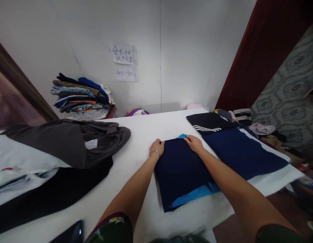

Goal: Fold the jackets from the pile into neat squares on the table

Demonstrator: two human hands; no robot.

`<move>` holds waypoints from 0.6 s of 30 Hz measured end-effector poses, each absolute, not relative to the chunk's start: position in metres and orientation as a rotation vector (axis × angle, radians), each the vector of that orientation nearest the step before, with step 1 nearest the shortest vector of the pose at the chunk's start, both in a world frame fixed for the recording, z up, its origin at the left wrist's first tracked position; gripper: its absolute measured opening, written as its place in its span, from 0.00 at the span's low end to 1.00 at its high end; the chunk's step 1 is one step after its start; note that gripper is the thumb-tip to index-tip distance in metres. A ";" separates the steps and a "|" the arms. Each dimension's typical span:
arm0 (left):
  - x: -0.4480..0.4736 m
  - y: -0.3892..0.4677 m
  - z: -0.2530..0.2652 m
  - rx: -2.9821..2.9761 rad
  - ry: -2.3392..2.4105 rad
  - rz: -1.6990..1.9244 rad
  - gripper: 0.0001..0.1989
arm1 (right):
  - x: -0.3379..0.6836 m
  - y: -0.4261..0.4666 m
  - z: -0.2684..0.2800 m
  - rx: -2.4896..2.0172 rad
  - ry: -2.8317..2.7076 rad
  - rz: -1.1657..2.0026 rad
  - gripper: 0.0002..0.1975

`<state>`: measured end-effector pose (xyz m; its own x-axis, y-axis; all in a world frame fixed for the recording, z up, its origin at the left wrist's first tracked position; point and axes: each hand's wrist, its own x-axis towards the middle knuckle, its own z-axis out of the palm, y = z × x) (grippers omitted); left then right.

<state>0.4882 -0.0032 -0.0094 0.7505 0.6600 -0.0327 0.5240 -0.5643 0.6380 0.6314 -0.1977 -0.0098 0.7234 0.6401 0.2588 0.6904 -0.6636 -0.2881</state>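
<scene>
In front of me a dark navy garment [181, 168], folded into a near rectangle, lies on the white table [136, 162]. Bright blue cloth [194, 196] shows along its near edge, and a small bit of it sticks out at the far edge. My left hand [157, 147] grips the garment's far left corner with curled fingers; a bracelet is on that wrist. My right hand [194, 143] pinches the far right corner, beside the bit of blue cloth. The garment's right side is partly hidden by my right forearm.
Left on the table are a heap of grey clothing [70, 138] and black cloth [78, 185]. A folded clothes stack [83, 96] stands behind. To the right lie a folded black garment with white stripes [209, 122] and a navy one [242, 153]. A dark phone-like object [70, 233] lies at the near edge.
</scene>
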 end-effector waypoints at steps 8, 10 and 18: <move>0.485 -0.008 -0.012 2.367 0.833 0.291 0.16 | 0.643 -0.186 0.014 -2.407 -1.184 -0.178 0.17; 0.485 -0.008 -0.013 2.373 0.836 0.302 0.15 | 0.643 -0.184 0.015 -2.342 -1.321 -0.083 0.18; 0.480 -0.011 -0.013 2.384 0.833 0.369 0.16 | 0.644 -0.178 0.014 -2.617 -1.288 0.117 0.29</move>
<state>0.4803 -0.0111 -0.0131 0.7665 0.6389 0.0659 0.4782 -0.6362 0.6055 0.6438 -0.1779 0.0143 0.6121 0.7904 0.0263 0.7727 -0.5907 -0.2323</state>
